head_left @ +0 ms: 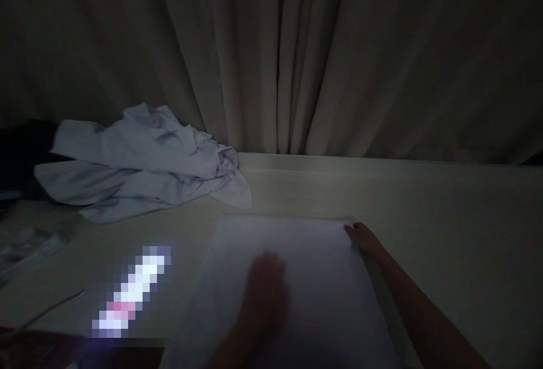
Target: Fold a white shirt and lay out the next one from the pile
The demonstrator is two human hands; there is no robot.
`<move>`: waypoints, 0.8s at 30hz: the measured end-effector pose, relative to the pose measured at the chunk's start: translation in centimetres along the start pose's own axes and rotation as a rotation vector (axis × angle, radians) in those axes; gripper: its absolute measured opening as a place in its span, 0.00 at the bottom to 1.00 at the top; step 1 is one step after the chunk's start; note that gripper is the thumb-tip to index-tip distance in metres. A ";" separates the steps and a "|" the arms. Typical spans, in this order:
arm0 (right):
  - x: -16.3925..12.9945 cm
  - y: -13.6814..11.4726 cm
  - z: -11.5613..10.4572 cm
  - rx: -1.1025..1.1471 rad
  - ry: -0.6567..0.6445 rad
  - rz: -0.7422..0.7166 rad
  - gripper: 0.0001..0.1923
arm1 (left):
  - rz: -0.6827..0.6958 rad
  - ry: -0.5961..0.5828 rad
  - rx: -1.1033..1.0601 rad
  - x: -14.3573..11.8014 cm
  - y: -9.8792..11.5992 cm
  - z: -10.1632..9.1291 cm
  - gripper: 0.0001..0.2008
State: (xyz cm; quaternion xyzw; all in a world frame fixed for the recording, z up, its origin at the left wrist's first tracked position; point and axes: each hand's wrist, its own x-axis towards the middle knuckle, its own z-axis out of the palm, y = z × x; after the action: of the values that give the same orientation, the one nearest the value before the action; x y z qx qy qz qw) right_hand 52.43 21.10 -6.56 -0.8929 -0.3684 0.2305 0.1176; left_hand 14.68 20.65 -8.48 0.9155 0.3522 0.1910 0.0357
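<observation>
The fingers of the right hand (365, 240) met the far corner, at 2 o'clock, of the white sheet (322, 278); we could not tell whether they were clamped on it. The left hand (267, 284) blurred over the middle, its fingers too smeared for us to say together or apart. The sheet lay spread fairly flat on the pale surface (445, 216), at 6 o'clock in our view. We judged it light, soft and limp, apt to crease or slide, so corners and edges seemed the best holds, with a flat palm to steady the centre. From the sheet, we saw crumpled cloth (148, 159) towards 10 o'clock, a bright pixelated item (136, 287) at 9 and a curtain (246, 63) at 12.
</observation>
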 end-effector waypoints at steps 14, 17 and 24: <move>0.6 1.3 0.0 -0.036 0.022 -0.075 0.21 | 0.190 -0.140 -0.216 -2.0 22.6 9.5 0.36; 0.7 1.5 0.3 -0.013 0.032 -0.069 0.20 | 0.194 -0.165 -0.245 -2.3 22.3 10.2 0.36; 1.0 2.1 0.5 0.026 0.051 -0.057 0.19 | 0.150 -0.274 -0.294 -1.6 23.7 10.6 0.40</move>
State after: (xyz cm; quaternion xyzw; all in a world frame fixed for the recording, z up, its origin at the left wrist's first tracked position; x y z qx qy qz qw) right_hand 54.03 20.36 -8.12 -0.8860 -0.3878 0.2088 0.1449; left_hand 32.51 2.57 -14.02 0.9416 0.2433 0.1163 0.2019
